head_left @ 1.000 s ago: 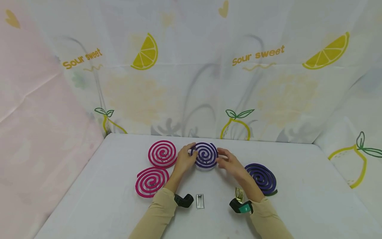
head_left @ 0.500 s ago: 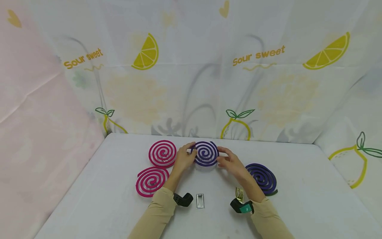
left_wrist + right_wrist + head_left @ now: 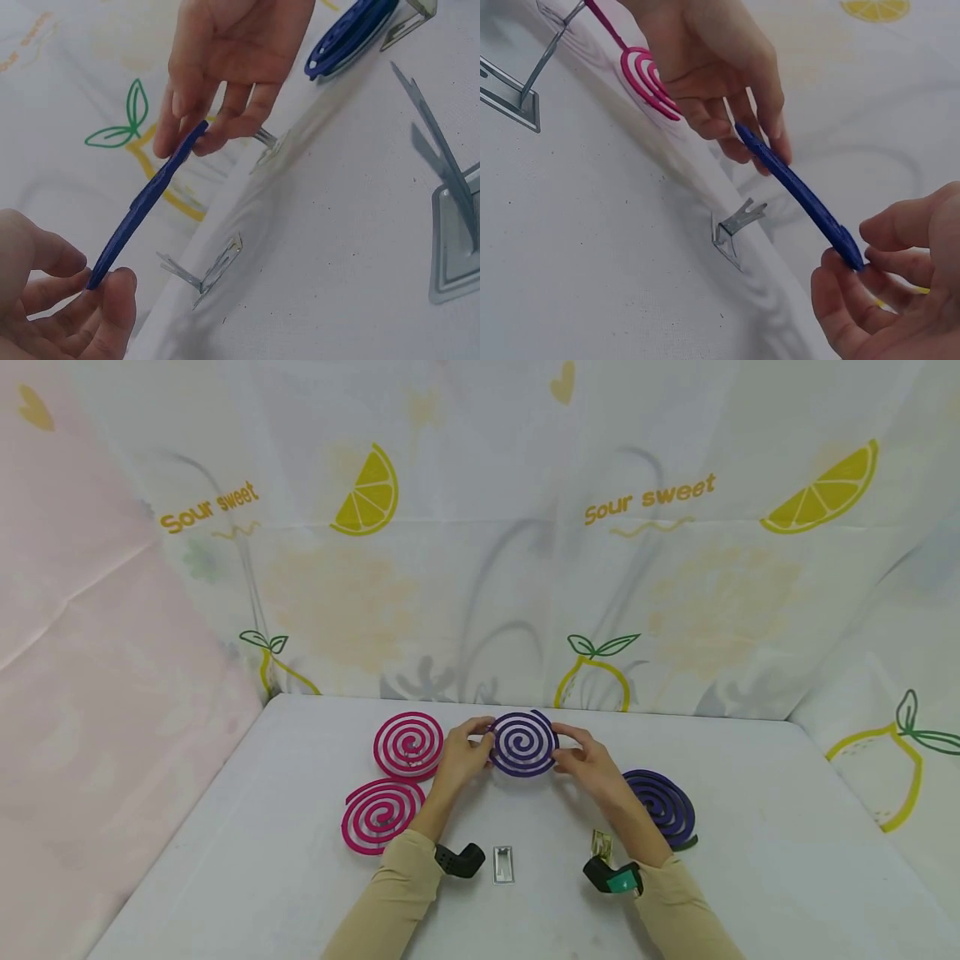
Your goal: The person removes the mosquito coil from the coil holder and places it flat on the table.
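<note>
Both hands hold a dark blue-purple mosquito coil [image 3: 521, 744] by opposite edges, level and raised over the table. The left hand [image 3: 463, 756] pinches its left edge between thumb and fingers. On the opposite edge, the right hand [image 3: 590, 764] pinches with thumb and fingertips. The wrist views show the coil [image 3: 146, 206] edge-on as a thin bar between the hands. Below it, a small metal coil stand [image 3: 735, 229] with upright prongs sits on the table, separated from the coil by a gap.
Two pink coils [image 3: 383, 811] lie at left, one behind the other. At right is a stack of dark blue coils [image 3: 660, 806], partly behind the right forearm. A silver stand [image 3: 503, 865] and a gold-coloured stand [image 3: 602, 844] are nearer on the white table [image 3: 780, 843]. Printed cloth [image 3: 480, 593] hangs behind.
The coil has come up and shifted a little to the right between the hands. The right hand has moved slightly right with it; the left hand has barely moved.
</note>
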Demonstrator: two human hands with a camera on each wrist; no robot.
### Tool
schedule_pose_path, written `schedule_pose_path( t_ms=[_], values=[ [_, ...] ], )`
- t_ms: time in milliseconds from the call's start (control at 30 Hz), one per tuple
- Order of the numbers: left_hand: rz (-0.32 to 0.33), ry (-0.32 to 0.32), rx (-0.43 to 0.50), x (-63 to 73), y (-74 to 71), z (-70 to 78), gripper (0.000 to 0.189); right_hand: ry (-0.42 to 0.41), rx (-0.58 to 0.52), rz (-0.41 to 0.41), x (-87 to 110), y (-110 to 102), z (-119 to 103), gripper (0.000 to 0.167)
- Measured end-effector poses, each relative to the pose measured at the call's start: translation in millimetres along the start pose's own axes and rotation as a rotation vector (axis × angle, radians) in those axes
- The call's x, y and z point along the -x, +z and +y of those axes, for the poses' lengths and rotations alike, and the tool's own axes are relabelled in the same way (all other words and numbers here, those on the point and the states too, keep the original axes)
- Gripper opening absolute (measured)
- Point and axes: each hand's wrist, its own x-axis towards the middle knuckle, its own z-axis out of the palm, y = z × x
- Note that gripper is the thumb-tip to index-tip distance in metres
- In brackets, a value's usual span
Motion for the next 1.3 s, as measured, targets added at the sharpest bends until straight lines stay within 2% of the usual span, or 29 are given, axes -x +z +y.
schedule_pose_path(
  t_ms=[400, 567, 700, 967, 1300],
  values=[
    [-0.017, -0.047, 0.011, -1.0, 1.3, 0.4, 0.024, 0.018, 0.026, 0.084, 2.7, -8.2, -4.2, 0.040],
    [-0.051, -0.046, 0.041, 0.5, 1.2, 0.8, 0.024, -0.011, -0.015, 0.059, 3.5, -13.5, -2.9, 0.037],
    [-0.072, -0.038, 0.058, 0.7, 2.3, 0.4, 0.024, -0.002, -0.043, 0.048, 4.1, -17.1, -2.9, 0.037],
    [-0.095, -0.023, 0.084, 1.1, 5.5, 3.4, 0.026, -0.010, -0.030, 0.079, 6.2, -22.1, -5.8, 0.033],
    [-0.172, -0.025, 0.064, 4.6, 10.1, 3.0, 0.028, 0.042, 0.008, 0.065, 12.1, -30.5, -4.2, 0.033]
  ],
)
